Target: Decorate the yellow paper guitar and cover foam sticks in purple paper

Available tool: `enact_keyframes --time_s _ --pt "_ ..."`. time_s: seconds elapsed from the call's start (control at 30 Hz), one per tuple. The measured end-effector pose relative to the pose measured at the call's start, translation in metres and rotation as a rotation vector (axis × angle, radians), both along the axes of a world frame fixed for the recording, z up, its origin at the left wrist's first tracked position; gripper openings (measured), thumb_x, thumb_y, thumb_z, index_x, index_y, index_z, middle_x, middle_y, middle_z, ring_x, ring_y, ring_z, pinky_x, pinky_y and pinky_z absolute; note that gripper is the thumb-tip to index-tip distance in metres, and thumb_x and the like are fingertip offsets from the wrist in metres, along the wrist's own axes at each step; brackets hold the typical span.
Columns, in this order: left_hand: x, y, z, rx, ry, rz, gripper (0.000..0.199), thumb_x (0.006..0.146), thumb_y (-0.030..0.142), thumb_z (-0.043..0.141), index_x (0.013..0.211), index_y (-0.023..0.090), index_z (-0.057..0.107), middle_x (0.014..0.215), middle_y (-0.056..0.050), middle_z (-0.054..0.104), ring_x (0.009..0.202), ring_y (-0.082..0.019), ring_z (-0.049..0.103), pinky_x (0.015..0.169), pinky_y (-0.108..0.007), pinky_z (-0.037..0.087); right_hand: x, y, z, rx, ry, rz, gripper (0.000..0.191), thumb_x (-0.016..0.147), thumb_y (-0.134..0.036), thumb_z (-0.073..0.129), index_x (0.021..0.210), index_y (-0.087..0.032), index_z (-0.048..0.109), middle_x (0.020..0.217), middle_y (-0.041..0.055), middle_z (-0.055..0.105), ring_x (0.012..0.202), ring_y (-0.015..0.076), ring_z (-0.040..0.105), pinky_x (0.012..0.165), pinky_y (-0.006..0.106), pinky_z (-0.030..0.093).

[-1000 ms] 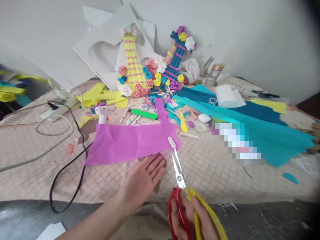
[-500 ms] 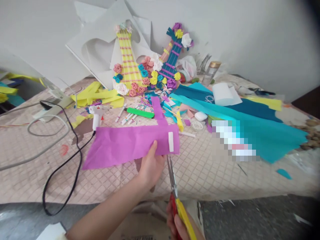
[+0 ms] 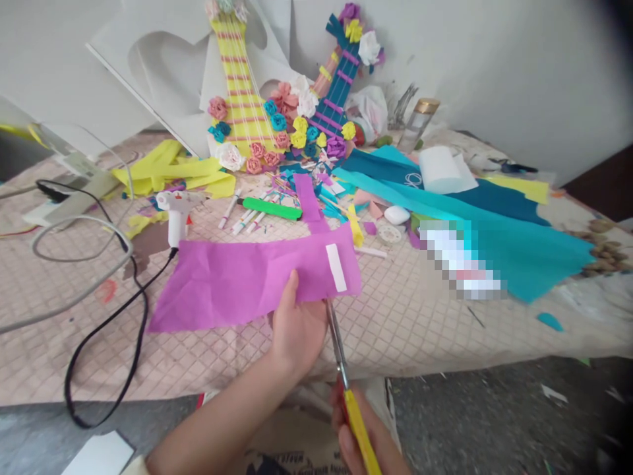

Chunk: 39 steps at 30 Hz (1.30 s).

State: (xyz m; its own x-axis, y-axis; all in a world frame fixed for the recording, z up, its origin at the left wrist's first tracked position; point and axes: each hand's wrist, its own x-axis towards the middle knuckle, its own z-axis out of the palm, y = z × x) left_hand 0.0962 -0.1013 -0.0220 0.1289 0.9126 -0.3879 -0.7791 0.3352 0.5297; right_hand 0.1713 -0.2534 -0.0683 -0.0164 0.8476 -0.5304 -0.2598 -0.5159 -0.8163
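My left hand point(image 3: 299, 330) grips a sheet of purple crepe paper point(image 3: 232, 280) by its lower edge, thumb on top and the other fingers hidden beneath. Near the sheet's right end lies a small white strip point(image 3: 336, 268). In my right hand point(image 3: 363, 422) is a pair of scissors point(image 3: 337, 343) with one yellow and one red handle. The blades point away from me and their tips meet the paper's lower edge, just below the white strip. The blades look nearly closed.
A white glue gun point(image 3: 174, 218) with a black cord stands left. Behind are markers, a green cutter point(image 3: 271, 208), yellow scraps point(image 3: 173, 173) and two flower-trimmed paper guitars, one yellow point(image 3: 240, 86), one blue point(image 3: 336, 99). Teal paper point(image 3: 524, 244) and a white roll point(image 3: 440, 169) lie right.
The scissor blades have drawn closer together at the purple paper's lower edge. The white strip now leans differently, along with the paper's right end. The whole view has shifted slightly.
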Motion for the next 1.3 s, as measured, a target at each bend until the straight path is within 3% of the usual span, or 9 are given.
enact_keyframes --time_s 0.27,0.5,0.63,0.8,0.97,1.1,1.3 --pt "-0.003 -0.003 0.008 -0.050 -0.046 -0.038 0.031 0.092 0.026 0.032 0.095 0.020 0.063 0.112 -0.002 0.066 0.118 -0.016 0.051 0.100 -0.028 0.044 -0.001 0.007 0.011 -0.052 0.111 0.003 0.049 0.061 -0.062 0.067 0.085 -0.022 0.054 0.065 -0.0005 0.052 0.059 0.0131 0.047 0.053 0.023 0.040" --pt "-0.001 -0.011 0.012 -0.085 -0.084 -0.050 0.032 0.092 0.026 0.032 0.105 0.020 0.061 0.114 -0.002 0.065 0.117 -0.016 0.052 0.100 -0.029 0.044 -0.008 0.014 0.007 -0.085 0.179 -0.045 0.047 0.058 -0.060 0.070 0.078 -0.022 0.049 0.059 -0.0051 0.043 0.046 0.0069 0.040 0.042 0.020 0.035" --pt "0.000 -0.015 0.017 -0.158 -0.155 -0.021 0.035 0.094 0.025 0.030 0.114 0.019 0.057 0.117 -0.003 0.063 0.116 -0.016 0.053 0.100 -0.029 0.043 -0.010 0.016 0.001 -0.024 0.100 0.006 0.051 0.059 -0.067 0.063 0.078 -0.022 0.046 0.057 -0.0059 0.043 0.037 0.0040 0.029 0.034 0.020 0.026" --pt "-0.001 -0.020 0.023 -0.206 -0.244 -0.044 0.035 0.093 0.026 0.036 0.120 0.012 0.054 0.113 -0.007 0.065 0.114 -0.019 0.054 0.101 -0.031 0.042 -0.015 0.014 0.003 0.095 -0.110 0.046 0.062 0.066 -0.080 0.040 0.089 -0.023 0.046 0.057 -0.0079 0.034 0.037 0.0036 0.022 0.035 0.021 0.021" --pt "-0.002 -0.026 0.023 -0.239 -0.237 -0.106 0.036 0.093 0.028 0.035 0.116 0.011 0.057 0.109 -0.007 0.067 0.112 -0.022 0.055 0.097 -0.033 0.044 -0.016 0.015 0.011 0.134 -0.185 0.088 0.061 0.071 -0.079 0.034 0.095 -0.024 0.046 0.061 -0.0062 0.035 0.038 0.0045 0.024 0.036 0.021 0.021" --pt "-0.005 -0.029 0.023 -0.204 -0.202 -0.207 0.037 0.092 0.033 0.037 0.112 0.013 0.061 0.105 -0.008 0.068 0.105 -0.027 0.058 0.088 -0.037 0.049 -0.016 0.014 0.007 0.118 -0.155 0.079 0.063 0.069 -0.080 0.033 0.094 -0.024 0.046 0.062 -0.0058 0.036 0.039 0.0048 0.026 0.036 0.021 0.023" --pt "-0.007 -0.029 0.021 -0.152 -0.198 -0.207 0.034 0.091 0.032 0.041 0.110 0.013 0.062 0.104 -0.007 0.068 0.100 -0.027 0.060 0.086 -0.035 0.049 -0.016 0.013 0.006 0.088 -0.170 0.073 0.058 0.071 -0.077 0.037 0.090 -0.023 0.048 0.060 -0.0056 0.038 0.039 0.0056 0.030 0.036 0.020 0.026"
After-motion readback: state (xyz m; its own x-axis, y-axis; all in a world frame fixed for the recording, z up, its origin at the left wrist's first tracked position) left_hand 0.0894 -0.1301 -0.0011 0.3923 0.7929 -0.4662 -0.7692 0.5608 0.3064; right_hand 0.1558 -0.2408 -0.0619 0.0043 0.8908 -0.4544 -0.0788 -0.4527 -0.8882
